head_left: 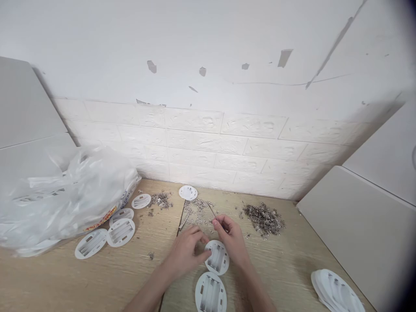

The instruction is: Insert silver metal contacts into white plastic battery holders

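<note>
Two round white plastic parts with long slots lie one before the other, the farther [217, 258] between my hands and the nearer [211, 293] at the bottom edge. My left hand [191, 248] rests at the left rim of the farther part, thumb and fingers apart, with nothing seen in it. Pinched in my right hand [228, 232] is a thin dark rod-like tool [213, 212], its tip pointing up and left. Small shiny metal pieces [199, 209] are scattered just beyond my hands.
A dark heap of metal pieces [264, 219] lies to the right, a smaller pile [161, 199] to the left. A plastic bag [74, 195] and several white discs [121, 232] stand left; stacked discs [336, 290] sit at lower right. A brick-patterned wall [201, 143] closes the back.
</note>
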A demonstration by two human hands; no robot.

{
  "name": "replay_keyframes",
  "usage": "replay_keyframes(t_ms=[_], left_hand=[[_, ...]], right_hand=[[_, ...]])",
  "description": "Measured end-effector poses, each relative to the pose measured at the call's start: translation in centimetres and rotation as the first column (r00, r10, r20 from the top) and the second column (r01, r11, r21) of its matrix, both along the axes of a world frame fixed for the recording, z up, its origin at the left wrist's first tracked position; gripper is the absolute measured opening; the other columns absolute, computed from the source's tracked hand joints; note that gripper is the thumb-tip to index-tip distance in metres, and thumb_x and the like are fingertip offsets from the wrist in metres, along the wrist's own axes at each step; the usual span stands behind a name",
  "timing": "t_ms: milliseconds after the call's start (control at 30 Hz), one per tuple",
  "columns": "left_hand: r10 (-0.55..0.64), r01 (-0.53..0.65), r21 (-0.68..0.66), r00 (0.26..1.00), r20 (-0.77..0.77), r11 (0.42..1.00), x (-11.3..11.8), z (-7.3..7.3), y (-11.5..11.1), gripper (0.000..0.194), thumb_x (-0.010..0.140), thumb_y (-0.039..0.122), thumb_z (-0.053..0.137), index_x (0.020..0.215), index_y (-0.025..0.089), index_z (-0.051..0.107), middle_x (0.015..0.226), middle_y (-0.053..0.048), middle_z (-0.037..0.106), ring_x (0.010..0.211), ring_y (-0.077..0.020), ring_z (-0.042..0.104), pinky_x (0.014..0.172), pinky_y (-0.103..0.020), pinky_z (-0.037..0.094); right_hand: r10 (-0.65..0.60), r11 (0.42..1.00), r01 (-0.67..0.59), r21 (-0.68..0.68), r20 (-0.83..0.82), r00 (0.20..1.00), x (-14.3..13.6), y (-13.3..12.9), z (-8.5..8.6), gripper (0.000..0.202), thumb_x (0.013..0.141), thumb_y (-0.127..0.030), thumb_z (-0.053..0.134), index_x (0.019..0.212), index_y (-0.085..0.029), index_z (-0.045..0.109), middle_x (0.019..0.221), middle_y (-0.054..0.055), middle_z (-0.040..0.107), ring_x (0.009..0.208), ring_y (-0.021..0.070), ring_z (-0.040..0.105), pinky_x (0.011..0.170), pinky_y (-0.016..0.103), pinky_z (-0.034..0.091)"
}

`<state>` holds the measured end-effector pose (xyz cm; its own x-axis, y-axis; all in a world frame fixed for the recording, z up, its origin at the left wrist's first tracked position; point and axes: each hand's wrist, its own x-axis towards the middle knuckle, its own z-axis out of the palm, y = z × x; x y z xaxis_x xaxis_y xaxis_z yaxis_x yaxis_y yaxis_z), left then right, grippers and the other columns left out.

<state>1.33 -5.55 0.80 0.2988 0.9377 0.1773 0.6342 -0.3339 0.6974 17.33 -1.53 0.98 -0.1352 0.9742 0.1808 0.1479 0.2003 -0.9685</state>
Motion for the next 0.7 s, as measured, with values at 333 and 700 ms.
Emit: replay_keyframes(t_ms=[333,700], left_hand=[[0.106,0.036,-0.311,0.898,0.428,0.95,0.07,-0.4,0.64,0.013,0.076,0.028,0.058,0.078,0.016,0.055,0.065,0.002,0.053,0.06,-0.0108,0.046,0.057,-0.024,0.036],[0.253,0.017,-0.383,0.725,0.641,0.923,0.12,0.44,0.91,0.033,0.069,0.044,0.069,0.079,0.014,0.059,0.063,0.0,0.057,0.056,-0.01,0.049,0.051,-0.022,0.042]], right_hand=[[-0.063,0.998,0.062,-0.02,-0.036,0.997,-0.52,-0.28,-0.37,0.033,0.08,-0.048,0.057,0.074,-0.016,0.057,0.064,0.0,0.05,0.062,0.0129,0.043,0.059,0.025,0.036],[-0.14,0.988,0.136,0.074,0.044,0.989,-1.0,-0.76,-0.1,0.028,0.084,-0.044,0.05,0.076,-0.017,0.053,0.067,0.0,0.053,0.062,0.0139,0.046,0.059,0.025,0.036]])
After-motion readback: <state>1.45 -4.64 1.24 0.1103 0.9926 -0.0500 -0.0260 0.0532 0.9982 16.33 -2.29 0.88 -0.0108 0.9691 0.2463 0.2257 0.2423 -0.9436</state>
